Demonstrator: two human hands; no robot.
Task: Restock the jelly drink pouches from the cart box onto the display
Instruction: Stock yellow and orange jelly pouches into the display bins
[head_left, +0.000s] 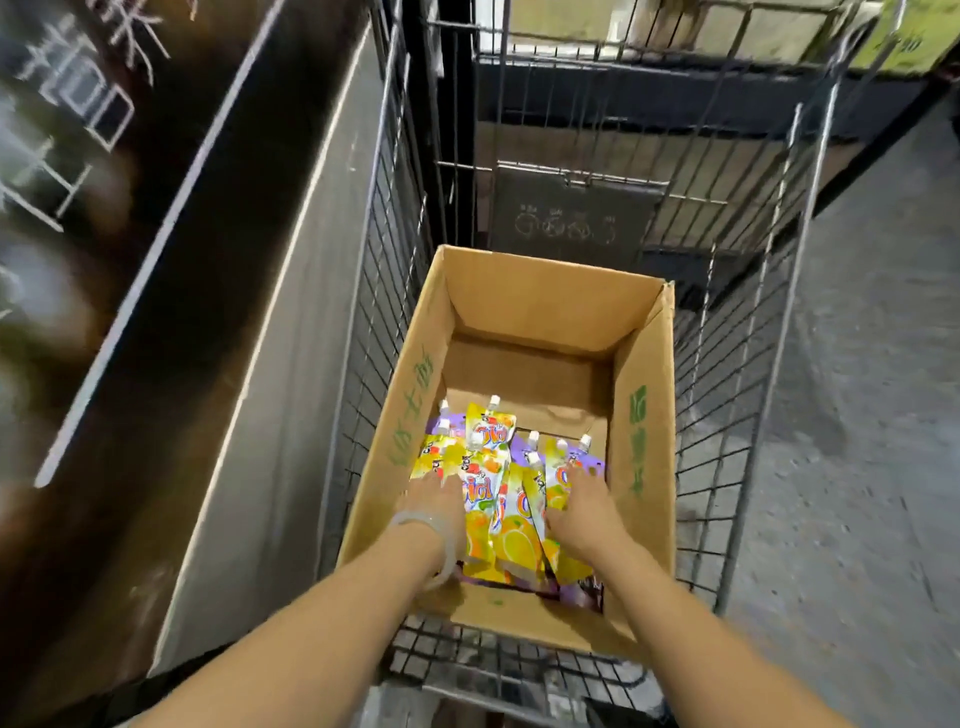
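Observation:
An open cardboard box sits in a wire cart. Several yellow and purple jelly drink pouches with white spouts lie in the near half of the box; its far half shows bare cardboard floor. Both my hands are down inside the box on the pouches. My left hand, with a pale band on the wrist, grips the pouches on the left side of the pile. My right hand presses against the pouches on the right side, fingers curled around their edges.
A dark display panel with chalk-like lettering and a grey slanted surface rise to the left of the cart. Another wire cage with cardboard stands beyond the cart. Grey concrete floor lies to the right.

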